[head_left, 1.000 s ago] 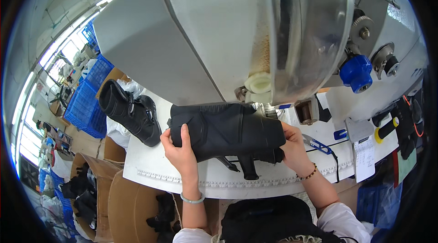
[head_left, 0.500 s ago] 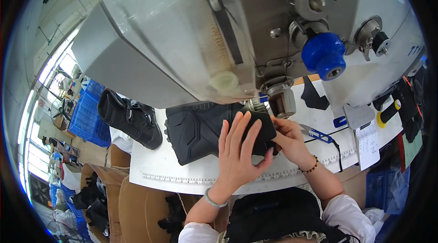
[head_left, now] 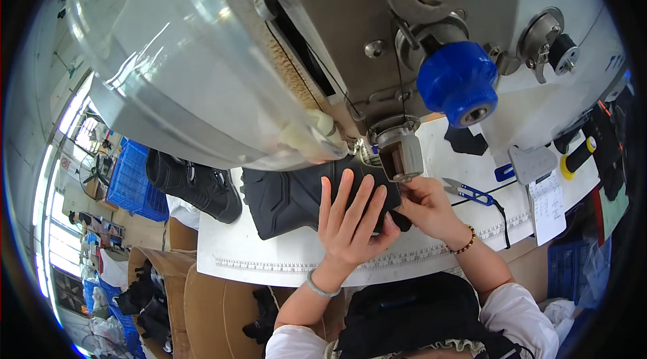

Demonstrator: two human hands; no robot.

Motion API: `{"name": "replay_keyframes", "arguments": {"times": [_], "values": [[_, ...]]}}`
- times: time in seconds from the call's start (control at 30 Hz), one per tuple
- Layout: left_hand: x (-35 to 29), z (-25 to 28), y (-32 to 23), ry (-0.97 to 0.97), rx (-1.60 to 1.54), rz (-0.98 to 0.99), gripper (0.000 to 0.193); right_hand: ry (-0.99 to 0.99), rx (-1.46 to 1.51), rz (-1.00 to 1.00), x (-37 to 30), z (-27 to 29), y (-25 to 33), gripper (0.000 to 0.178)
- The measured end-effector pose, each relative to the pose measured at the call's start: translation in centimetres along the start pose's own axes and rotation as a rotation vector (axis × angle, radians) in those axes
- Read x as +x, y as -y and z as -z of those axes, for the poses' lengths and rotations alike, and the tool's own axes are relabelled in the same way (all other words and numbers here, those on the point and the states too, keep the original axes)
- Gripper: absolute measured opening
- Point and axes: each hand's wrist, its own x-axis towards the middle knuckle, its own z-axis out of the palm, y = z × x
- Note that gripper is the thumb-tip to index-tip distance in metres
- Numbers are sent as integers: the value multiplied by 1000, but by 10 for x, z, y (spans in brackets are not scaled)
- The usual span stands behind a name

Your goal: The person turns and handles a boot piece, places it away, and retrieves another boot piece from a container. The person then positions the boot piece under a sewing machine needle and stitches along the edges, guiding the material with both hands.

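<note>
A black boot [head_left: 286, 201] lies on its side on the white worktable, its far part hidden under the sewing machine head [head_left: 431, 36]. My left hand [head_left: 354, 221] rests flat on the boot's upper, fingers stretched out and slightly apart. At the boot's right end, my right hand [head_left: 428, 211] pinches the black edge between thumb and fingers, just below the machine's metal thread bobbin part [head_left: 402, 153]. The stitching point is mostly covered by the machine and a clear plastic shield [head_left: 195, 76].
Another black boot [head_left: 192, 184] lies to the left, beside a blue crate [head_left: 138, 180]. Blue-handled thread snips [head_left: 475, 194], a paper sheet [head_left: 547, 211] and a black spool with yellow ends [head_left: 578, 158] sit at right. Cardboard boxes [head_left: 222, 312] with black pieces stand below the table's ruler-marked edge.
My view has come nearer the machine, so its head and shield look larger and shifted. Both hands keep nearly the same hold on the boot.
</note>
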Motion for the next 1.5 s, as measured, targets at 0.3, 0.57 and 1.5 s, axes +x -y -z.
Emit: {"name": "replay_keyframes", "arguments": {"times": [0.3,0.57,1.5], "values": [[1,-4,0,-45,3,5,34,9,-143,-123,1,-2,13,26],[1,-4,0,-22,59,-39,33,110,-242,-159,2,6,18,28],[-19,2,-20,305,141,139,92,-23,42,-147,-1,-3,9,25]]}}
